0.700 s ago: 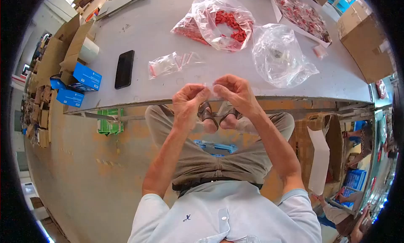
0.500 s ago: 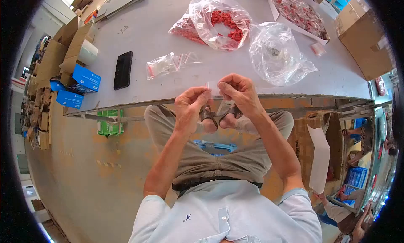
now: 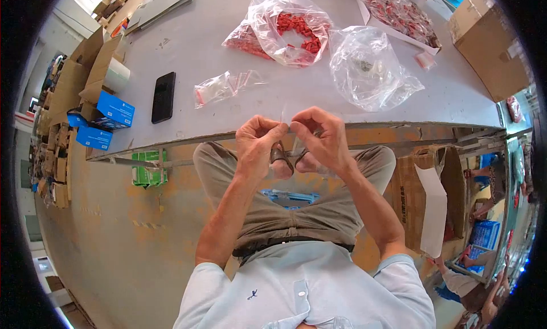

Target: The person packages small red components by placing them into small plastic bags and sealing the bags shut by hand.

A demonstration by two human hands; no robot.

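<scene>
Our bare left hand (image 3: 257, 143) has thumb and forefinger pinched on a thin, clear plastic piece (image 3: 284, 113), upright at the fingertips. Our bare right hand (image 3: 326, 136) has just drawn in beside it, fingers curled; we can't tell whether it grips the plastic too. The fingertips now nearly meet, leaving little of the piece showing between them. Outward on the pale grey table (image 3: 139, 58), small clear bags with red edging (image 3: 214, 91) lie at ten o'clock, an open clear bag of red pieces (image 3: 312, 45) at twelve, and a crumpled clear plastic bag (image 3: 370, 78) at two.
</scene>
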